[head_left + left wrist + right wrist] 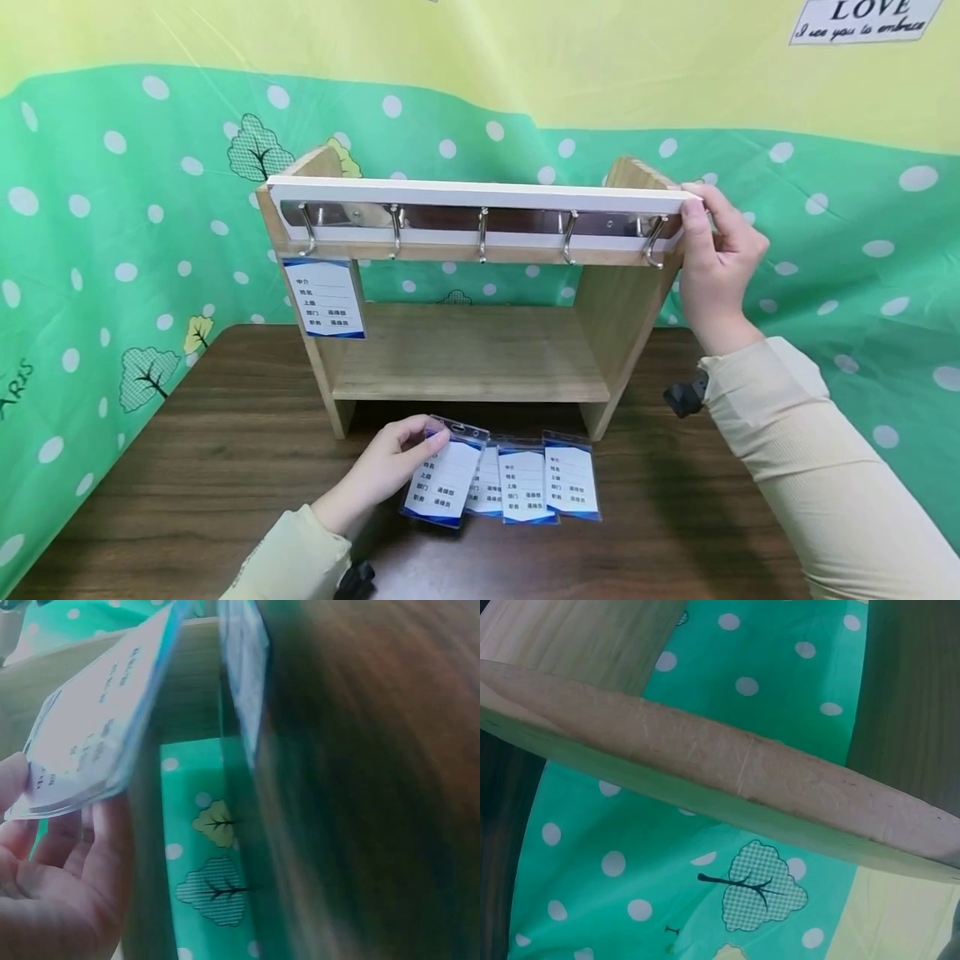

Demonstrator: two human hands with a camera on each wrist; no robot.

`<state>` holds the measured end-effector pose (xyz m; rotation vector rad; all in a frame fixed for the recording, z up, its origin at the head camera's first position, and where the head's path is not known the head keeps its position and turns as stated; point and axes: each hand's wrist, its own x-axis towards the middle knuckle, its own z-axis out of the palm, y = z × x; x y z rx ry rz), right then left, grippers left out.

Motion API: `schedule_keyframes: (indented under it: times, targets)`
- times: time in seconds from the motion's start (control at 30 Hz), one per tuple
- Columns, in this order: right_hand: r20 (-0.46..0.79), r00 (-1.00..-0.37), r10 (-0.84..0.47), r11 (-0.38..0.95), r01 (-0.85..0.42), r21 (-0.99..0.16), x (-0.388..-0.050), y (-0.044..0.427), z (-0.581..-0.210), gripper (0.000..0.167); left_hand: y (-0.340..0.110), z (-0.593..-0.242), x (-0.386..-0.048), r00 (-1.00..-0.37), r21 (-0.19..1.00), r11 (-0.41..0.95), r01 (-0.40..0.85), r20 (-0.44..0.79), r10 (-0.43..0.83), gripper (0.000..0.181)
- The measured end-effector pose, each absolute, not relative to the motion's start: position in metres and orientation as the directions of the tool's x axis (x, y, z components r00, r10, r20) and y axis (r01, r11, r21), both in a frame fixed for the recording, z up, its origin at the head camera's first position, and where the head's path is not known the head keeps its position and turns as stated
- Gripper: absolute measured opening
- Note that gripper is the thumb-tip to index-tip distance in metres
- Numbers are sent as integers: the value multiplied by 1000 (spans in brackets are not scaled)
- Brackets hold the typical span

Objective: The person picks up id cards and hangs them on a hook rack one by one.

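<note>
Well below hooks [483,235], left hand [392,463] pinches badge [446,480] edge.

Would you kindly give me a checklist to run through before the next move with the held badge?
1. Left hand gripping the held badge: ok.
2. Held badge's slot uncovered by fingers: ok.
3. Right hand holding the rack at its upper right corner: ok.
4. Second hook from the left bare: ok.
5. Leftmost hook through the hanging badge: cannot tell.
6. Three other badges lying apart: not ok, they overlap.
</note>
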<state>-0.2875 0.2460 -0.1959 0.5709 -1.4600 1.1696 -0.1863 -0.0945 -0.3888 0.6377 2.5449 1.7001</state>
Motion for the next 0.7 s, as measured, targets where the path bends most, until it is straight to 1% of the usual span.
schedule_keyframes:
  times: [0.17, 0.3, 0.47, 0.7]
  targets:
    - [931, -259, 257, 405, -846, -348, -288, 247, -195, 26, -99, -371, -186, -926, 881, 343, 326, 225, 303, 24]
    - [931, -256, 260, 410, -843, -347, -288, 247, -196, 26, -103, -354, -188, -940, 881, 350, 318, 244, 239, 26]
    - [932, -256, 257, 411, -844, -345, -288, 246, -195, 27, -109, -327, -190, -943, 895, 303, 329, 293, 158, 26]
    - [933, -257, 252, 401, -850, -343, -287, 246, -195, 27, -115, -296, -193, -937, 902, 254, 348, 338, 86, 28]
